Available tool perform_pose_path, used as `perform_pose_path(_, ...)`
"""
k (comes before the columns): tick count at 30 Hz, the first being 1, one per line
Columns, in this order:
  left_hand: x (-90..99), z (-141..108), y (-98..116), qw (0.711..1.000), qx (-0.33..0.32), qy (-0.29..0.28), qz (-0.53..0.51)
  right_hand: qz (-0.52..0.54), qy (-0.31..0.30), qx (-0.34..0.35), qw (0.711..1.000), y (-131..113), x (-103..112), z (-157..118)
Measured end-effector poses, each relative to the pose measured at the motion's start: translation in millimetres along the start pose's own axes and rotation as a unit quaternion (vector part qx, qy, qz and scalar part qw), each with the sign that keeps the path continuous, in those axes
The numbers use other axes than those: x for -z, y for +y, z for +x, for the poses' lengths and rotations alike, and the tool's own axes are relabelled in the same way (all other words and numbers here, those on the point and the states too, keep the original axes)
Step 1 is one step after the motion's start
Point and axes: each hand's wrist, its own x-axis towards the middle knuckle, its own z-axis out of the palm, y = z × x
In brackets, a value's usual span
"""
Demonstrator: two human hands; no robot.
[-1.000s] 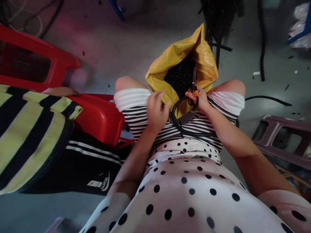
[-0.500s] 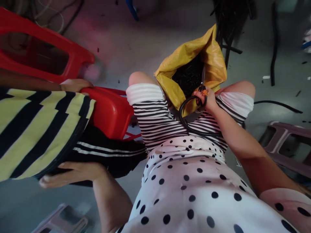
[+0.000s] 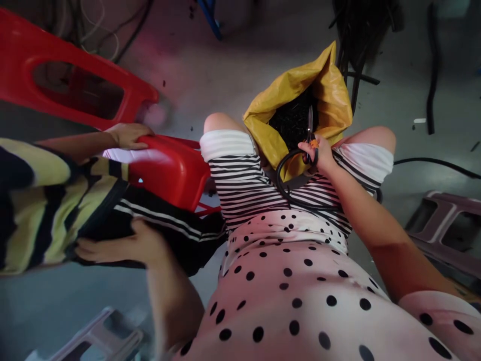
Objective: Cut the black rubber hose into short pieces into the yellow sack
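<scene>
My right hand (image 3: 317,153) is closed on a pair of scissors (image 3: 310,123), whose blades point away from me over the mouth of a yellow sack (image 3: 259,125). Small black pieces (image 3: 293,120) fill the inside of the sack, which stands between my knees. A black tube (image 3: 280,175) loops from the same hand across my lap. Off to the left, my left hand (image 3: 120,245) has its fingers spread and holds nothing; it lies against the striped shirt (image 3: 101,193) and black trousers of a person beside me.
That person's hand (image 3: 130,135) rests on a red stool (image 3: 176,170). Another red stool (image 3: 131,90) stands beyond it. Grey stools stand at the lower left (image 3: 93,333) and right (image 3: 447,215). Black tubes (image 3: 433,75) lie on the floor.
My left hand has moved slightly right, its thumb now raised apart from the fingers. The person at the left has shifted, with the shirt pulled back from the red stool. My right hand keeps the scissors.
</scene>
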Motion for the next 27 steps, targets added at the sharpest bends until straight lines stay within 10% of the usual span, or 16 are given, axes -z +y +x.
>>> perform_pose_path(7,-140.1,32,70,0.981,-0.142,-0.093,-0.093,0.049,-0.031,0.013,0.998,-12,-3,-9)
perform_pose_path(12,-209.2,86,83,0.951,-0.112,-0.187,-0.22,0.056,-0.048,0.029,0.997,-24,-1,-14)
perform_pose_path(17,-212.0,107,90,0.866,0.098,-0.345,-0.347,0.045,-0.006,0.03,0.999,-19,3,-7)
perform_pose_path(20,-205.1,93,85,0.835,0.163,-0.349,-0.392,0.035,0.043,0.036,0.998,-12,2,0)
perform_pose_path(27,-196.0,121,71,0.918,0.081,-0.197,-0.334,0.037,0.036,0.047,0.998,-25,7,-1)
